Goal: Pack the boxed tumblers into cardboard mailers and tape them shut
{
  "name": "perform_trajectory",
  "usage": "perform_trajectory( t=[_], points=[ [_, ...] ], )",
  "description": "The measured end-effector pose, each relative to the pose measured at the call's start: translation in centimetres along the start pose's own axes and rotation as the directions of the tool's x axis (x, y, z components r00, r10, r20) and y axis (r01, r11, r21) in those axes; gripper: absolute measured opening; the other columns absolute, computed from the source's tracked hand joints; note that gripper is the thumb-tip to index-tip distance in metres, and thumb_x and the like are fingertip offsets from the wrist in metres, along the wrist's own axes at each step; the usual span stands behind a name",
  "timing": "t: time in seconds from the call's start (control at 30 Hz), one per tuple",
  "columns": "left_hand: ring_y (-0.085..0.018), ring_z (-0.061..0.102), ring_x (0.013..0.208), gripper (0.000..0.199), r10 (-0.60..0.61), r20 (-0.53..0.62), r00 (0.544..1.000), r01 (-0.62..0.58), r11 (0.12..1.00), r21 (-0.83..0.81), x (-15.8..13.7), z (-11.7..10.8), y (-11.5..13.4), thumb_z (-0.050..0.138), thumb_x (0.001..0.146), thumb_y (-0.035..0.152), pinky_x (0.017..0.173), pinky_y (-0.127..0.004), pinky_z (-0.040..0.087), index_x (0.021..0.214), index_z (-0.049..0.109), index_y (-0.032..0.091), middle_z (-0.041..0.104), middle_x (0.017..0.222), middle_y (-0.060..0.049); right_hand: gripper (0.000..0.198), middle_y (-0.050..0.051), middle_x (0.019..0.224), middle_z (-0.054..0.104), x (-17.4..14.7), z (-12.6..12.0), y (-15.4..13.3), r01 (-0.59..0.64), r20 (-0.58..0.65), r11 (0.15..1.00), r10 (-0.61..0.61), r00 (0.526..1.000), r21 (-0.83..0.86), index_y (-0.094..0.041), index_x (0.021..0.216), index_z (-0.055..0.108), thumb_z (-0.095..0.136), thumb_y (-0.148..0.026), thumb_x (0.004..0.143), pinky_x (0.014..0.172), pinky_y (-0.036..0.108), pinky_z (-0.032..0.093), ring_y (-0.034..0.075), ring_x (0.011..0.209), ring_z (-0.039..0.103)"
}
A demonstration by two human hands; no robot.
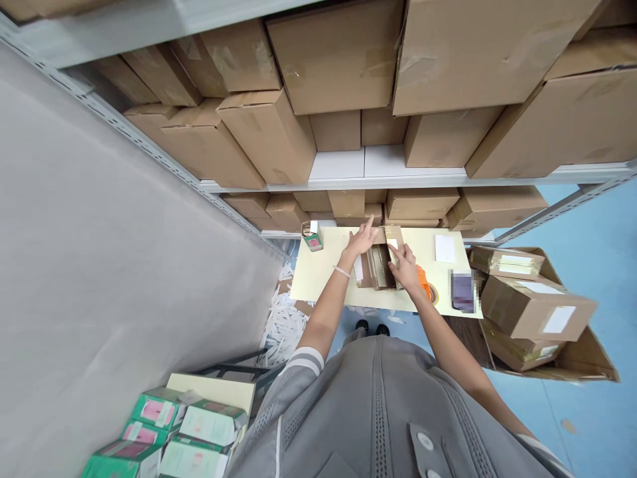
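Note:
A small cardboard box point(365, 273) lies on the cream-coloured table in front of me, its top flaps raised and its dark inside partly showing. My left hand point(362, 240) is at the far left corner of this box, fingers stretched out and apart. On the right side, my right hand point(406, 268) grips the box's edge, with the index finger along a flap and the other fingers bent. Just beyond that hand sit an orange tape dispenser point(423, 281) and a roll of tape point(434, 295). What the box contains cannot be made out clearly.
Shelves of cardboard boxes point(343, 60) rise behind the table point(318, 285). A green carton point(313, 236), white paper point(444, 248) and a blurred dark item point(463, 292) lie on it. Packed parcels point(540, 309) fill a large carton at right. Paper shreds point(283, 325) cover the floor at left.

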State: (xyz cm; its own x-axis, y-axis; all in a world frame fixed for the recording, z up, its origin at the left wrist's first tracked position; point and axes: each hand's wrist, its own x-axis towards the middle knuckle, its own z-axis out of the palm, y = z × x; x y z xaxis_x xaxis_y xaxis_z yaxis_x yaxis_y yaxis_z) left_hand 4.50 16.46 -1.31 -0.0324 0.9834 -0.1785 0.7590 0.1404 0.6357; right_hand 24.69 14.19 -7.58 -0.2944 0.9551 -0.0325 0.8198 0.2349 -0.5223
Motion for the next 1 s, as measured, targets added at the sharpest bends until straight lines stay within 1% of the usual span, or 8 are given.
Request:
perform_trajectory(
  t=[0.1, 0.23, 0.37, 0.47, 0.6, 0.83, 0.93, 1.0],
  points=[
    [-0.026, 0.026, 0.151, 0.068, 0.036, -0.047, 0.998, -0.048, 0.958, -0.282, -0.1, 0.1, -1.0, 0.032, 0.101, 0.052, 0.122, -0.049, 0.019, 0.159, 0.003, 0.031, 0.024, 0.165, -0.011, 0.062, 0.013, 0.161, 0.026, 0.3, 0.0, 0.2, -0.024, 0.006, 0.998, 0.024, 1.0, -0.06, -0.036, 0.151, 0.043, 0.058, -0.032, 0.091, 0.097, 0.053, 0.048, 0.04, 0.135, 0.043],
    [-0.024, 0.045, 0.139, 0.079, 0.034, -0.087, 0.996, -0.076, 0.836, -0.543, -0.2, 1.1, -2.2, 0.047, 0.098, 0.049, 0.117, -0.042, 0.032, 0.158, 0.001, 0.029, 0.023, 0.163, -0.015, 0.063, 0.014, 0.161, 0.026, 0.5, -0.1, 0.3, -0.051, 0.027, 0.994, 0.054, 0.998, -0.092, -0.037, 0.15, 0.044, 0.062, -0.033, 0.089, 0.096, 0.054, 0.047, 0.041, 0.133, 0.044],
    [-0.021, 0.055, 0.127, 0.079, -0.013, -0.174, 0.985, -0.119, 0.678, -0.725, -0.7, 2.2, -3.1, 0.055, 0.095, 0.048, 0.111, -0.043, 0.04, 0.157, 0.007, 0.035, 0.019, 0.164, -0.014, 0.062, 0.015, 0.16, 0.027, 0.7, -0.4, 0.0, -0.066, 0.029, 0.991, 0.07, 0.997, -0.113, -0.036, 0.15, 0.044, 0.06, -0.032, 0.09, 0.096, 0.056, 0.046, 0.04, 0.133, 0.044],
    [-0.021, 0.054, 0.127, 0.091, 0.021, -0.196, 0.98, -0.168, 0.612, -0.773, -0.8, 2.6, -3.8, 0.069, 0.086, 0.046, 0.111, -0.041, 0.041, 0.156, 0.011, 0.036, 0.02, 0.163, -0.013, 0.063, 0.015, 0.159, 0.03, 1.1, -0.8, -0.3, -0.045, 0.043, 0.99, 0.052, 0.998, -0.135, -0.036, 0.149, 0.044, 0.06, -0.031, 0.089, 0.096, 0.056, 0.046, 0.038, 0.132, 0.044],
    [-0.023, 0.052, 0.127, 0.094, 0.119, -0.145, 0.982, -0.188, 0.659, -0.728, -0.4, 3.0, -4.6, 0.08, 0.076, 0.036, 0.107, -0.04, 0.044, 0.153, 0.027, 0.03, 0.038, 0.154, -0.014, 0.064, 0.013, 0.157, 0.034, 1.8, -1.4, -0.1, 0.021, 0.074, 0.986, -0.008, 0.997, -0.167, -0.037, 0.148, 0.047, 0.06, -0.028, 0.086, 0.097, 0.056, 0.046, 0.038, 0.132, 0.044],
    [-0.024, 0.056, 0.12, 0.047, 0.016, -0.295, 0.955, -0.113, 0.941, -0.318, 0.5, 3.0, -4.9, 0.072, 0.082, 0.021, 0.103, -0.039, 0.044, 0.127, 0.059, 0.024, 0.058, 0.129, -0.01, 0.07, 0.01, 0.157, 0.038, 2.9, -2.0, 0.7, 0.184, 0.171, 0.969, -0.156, 0.973, -0.165, -0.039, 0.147, 0.048, 0.064, -0.023, 0.08, 0.098, 0.054, 0.044, 0.036, 0.131, 0.045],
    [-0.028, 0.049, 0.128, 0.05, -0.038, -0.325, 0.945, 0.002, 0.994, -0.109, 0.6, 2.6, -5.0, 0.08, 0.076, 0.027, 0.11, -0.042, 0.038, 0.123, 0.062, 0.025, 0.059, 0.13, -0.008, 0.068, 0.009, 0.157, 0.038, 3.3, -2.2, 0.8, 0.258, 0.229, 0.955, -0.22, 0.948, -0.149, -0.04, 0.145, 0.051, 0.065, -0.022, 0.08, 0.099, 0.051, 0.043, 0.035, 0.132, 0.045],
    [-0.028, 0.047, 0.131, 0.057, -0.066, -0.296, 0.953, 0.048, 0.997, -0.065, 0.7, 2.3, -5.4, 0.082, 0.074, 0.033, 0.112, -0.042, 0.035, 0.126, 0.06, 0.024, 0.056, 0.136, -0.009, 0.067, 0.009, 0.157, 0.038, 3.7, -2.3, 0.9, 0.29, 0.255, 0.945, -0.246, 0.935, -0.152, -0.041, 0.143, 0.053, 0.065, -0.021, 0.081, 0.099, 0.05, 0.042, 0.035, 0.133, 0.044]
  ],
)
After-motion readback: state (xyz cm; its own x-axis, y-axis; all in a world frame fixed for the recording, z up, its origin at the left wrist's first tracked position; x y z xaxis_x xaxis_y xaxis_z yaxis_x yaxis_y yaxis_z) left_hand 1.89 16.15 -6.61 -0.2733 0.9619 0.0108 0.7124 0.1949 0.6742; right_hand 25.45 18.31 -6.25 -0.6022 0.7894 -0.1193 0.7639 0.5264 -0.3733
